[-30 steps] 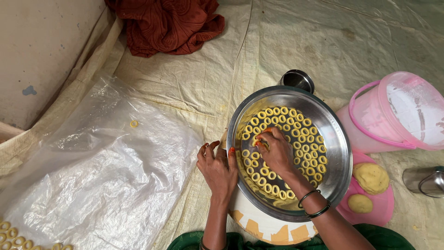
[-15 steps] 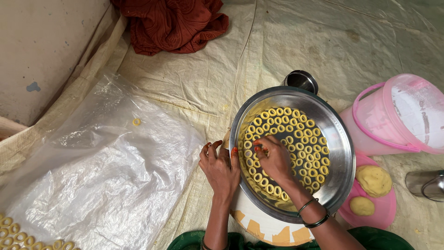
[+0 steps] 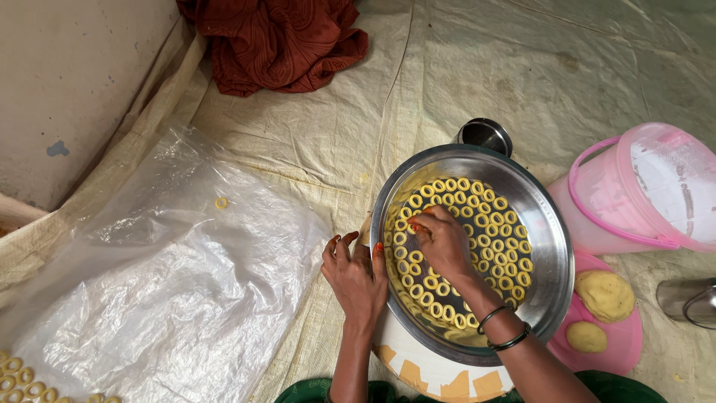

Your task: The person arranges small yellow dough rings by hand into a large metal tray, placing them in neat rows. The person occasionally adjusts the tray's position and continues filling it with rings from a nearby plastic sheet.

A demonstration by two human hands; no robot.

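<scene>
A wide steel plate (image 3: pixel 548 246) rests on a white and orange container (image 3: pixel 432 373) in front of me and holds several small yellow dough rings (image 3: pixel 496 239). My right hand (image 3: pixel 441 242) reaches into the plate, fingertips pinched over rings near its left side. My left hand (image 3: pixel 356 272) rests against the plate's left rim, fingers spread, holding nothing. Dark bangles sit on my right wrist.
A clear plastic sheet (image 3: pixel 149 298) lies to the left with one ring (image 3: pixel 221 202) on it and more rings (image 3: pixel 22 384) at its lower corner. Dough balls (image 3: pixel 604 295) sit on a pink lid (image 3: pixel 623 347). A pink bucket (image 3: pixel 634 190), steel cups (image 3: pixel 485 134) (image 3: pixel 690 300) and red cloth (image 3: pixel 283 41) surround the plate.
My right hand has shifted slightly left within the plate over the rings. My left hand stays at the rim.
</scene>
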